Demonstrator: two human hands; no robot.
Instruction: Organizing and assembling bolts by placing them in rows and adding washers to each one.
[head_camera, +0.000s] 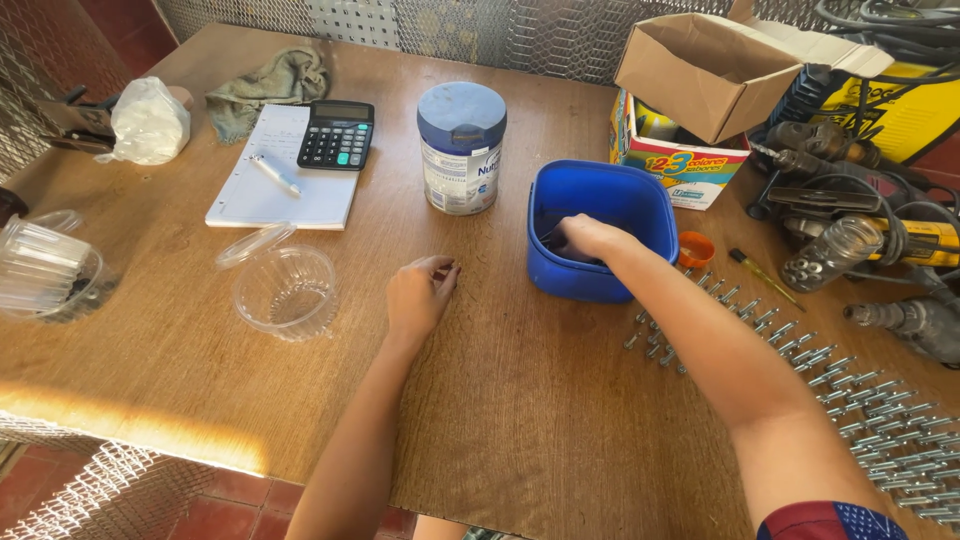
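Bolts (850, 400) in rows, R of tub. R hand (585, 238) inside blue tub (600, 225), fingers curled, grip cannot tell. L hand (420, 295) just L of tub, fingertips pinched on table (200, 370), holds maybe sth small.

One blue tub (640, 215), one tin can (461, 148), one calculator (337, 134), one notepad (270, 185), two clear plastic cups (287, 290), two cardboard boxes (700, 70).

The right hand (585, 238) dips into the blue tub (640, 205), its fingertips hidden along with the tub's contents; whatever the left hand (418, 295) pinches is too small to tell (a dark speck), and the bolts (850, 400) run off the right edge
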